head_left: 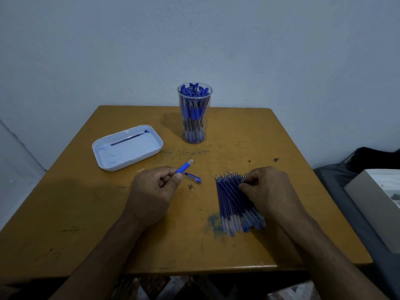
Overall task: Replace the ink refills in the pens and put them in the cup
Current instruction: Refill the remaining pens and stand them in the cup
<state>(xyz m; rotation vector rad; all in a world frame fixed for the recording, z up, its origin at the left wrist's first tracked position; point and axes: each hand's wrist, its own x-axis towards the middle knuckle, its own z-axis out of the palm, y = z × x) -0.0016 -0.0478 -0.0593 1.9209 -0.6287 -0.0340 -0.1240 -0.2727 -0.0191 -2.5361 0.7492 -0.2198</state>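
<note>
**Empty barrel held ready while a fresh refill is picked**

The left hand [154, 187] grasps a blue pen barrel [184, 166] between thumb and curled fingers, its open end angled up and away from the palm, probably so a new refill can slide straight in. Just beyond that hand's thumb lie the pen cap [193, 177] and a small metal tip [191, 187], set close by, likely for quick reassembly.

The right hand [267, 188] rests on a fanned pile of refills [234, 204], its fingers curled down onto the tip end of the pile; it seems to be pinching one loose, though whether a single refill is actually gripped cannot be told. The pile lies directly under and beside that hand, tips pointing away from the person.

Well beyond both hands, a clear cup [194, 118] stands upright, packed with capped blue pens. Beyond the left hand and off to its outer side, a white tray [121, 159] holds one used refill [127, 139] and smears of blue ink, apparently the discard place.
</note>
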